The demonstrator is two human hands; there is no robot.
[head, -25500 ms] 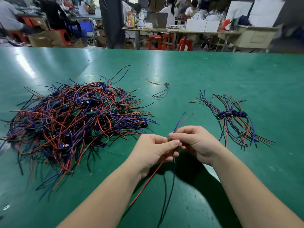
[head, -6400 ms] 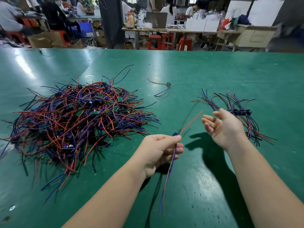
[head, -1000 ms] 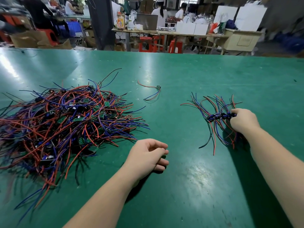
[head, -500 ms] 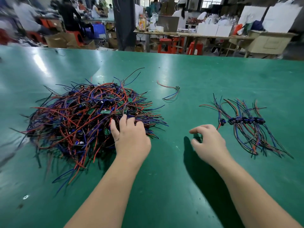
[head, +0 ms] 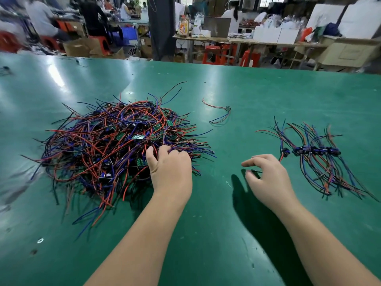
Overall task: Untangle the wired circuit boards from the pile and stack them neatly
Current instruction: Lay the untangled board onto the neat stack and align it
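The left hand (head: 171,172) is sinking curled fingertips into the tangled pile of red-, blue- and black-wired green circuit boards (head: 115,145) ahead of it; any pinch is hidden. Lifting one board out slowly is looking wisest. The right hand (head: 268,178) is hovering slack and empty, just short of the neat row of stacked boards (head: 315,151).

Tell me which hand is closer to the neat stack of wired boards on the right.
Right. The right hand is just left of the board stack, not touching it; the left hand is farther left, fingers on the tangled pile.
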